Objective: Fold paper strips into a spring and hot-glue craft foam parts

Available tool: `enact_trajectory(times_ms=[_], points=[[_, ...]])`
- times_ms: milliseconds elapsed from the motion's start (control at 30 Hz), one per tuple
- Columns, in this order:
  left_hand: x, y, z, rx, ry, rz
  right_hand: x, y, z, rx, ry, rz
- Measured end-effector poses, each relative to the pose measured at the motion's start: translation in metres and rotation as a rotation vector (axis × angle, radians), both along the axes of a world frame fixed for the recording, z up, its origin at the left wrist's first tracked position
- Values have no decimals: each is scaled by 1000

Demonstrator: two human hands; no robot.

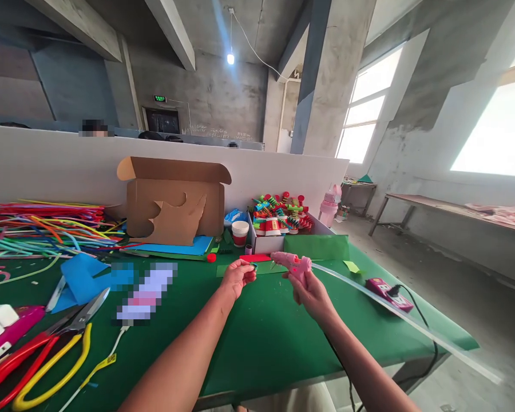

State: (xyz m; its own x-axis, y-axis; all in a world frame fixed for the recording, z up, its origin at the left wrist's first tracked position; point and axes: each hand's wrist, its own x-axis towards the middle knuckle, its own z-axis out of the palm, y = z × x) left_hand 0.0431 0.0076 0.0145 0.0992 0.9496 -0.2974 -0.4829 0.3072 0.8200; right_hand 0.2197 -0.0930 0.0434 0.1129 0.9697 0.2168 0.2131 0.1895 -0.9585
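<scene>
Two things are held: the left hand [237, 278] pinches a small, dark greenish piece [254, 266] between thumb and fingertips above the green bench [266, 337], while the right hand [311, 293] wraps around a pink glue gun [292, 261]. Its nozzle points toward the piece, near but apart. A long translucent stick [381, 301] trails from the gun's rear. Behind stand paper cups [240, 232] and a white box [261, 244] of colourful figures [278, 224].
</scene>
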Motion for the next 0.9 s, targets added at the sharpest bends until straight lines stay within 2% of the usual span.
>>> enact_trajectory(times_ms=[100,233,500,900], points=[[1,-1,1,8,6,11,-5,6,-10,79,-74,22],[1,0,1,17,25,11,-9,9,-19,107,-240,48],[2,2,-2,24,32,29,-16,4,-11,170,-486,-10],[1,3,-2,26,37,29,-17,7,-16,97,-582,-40]])
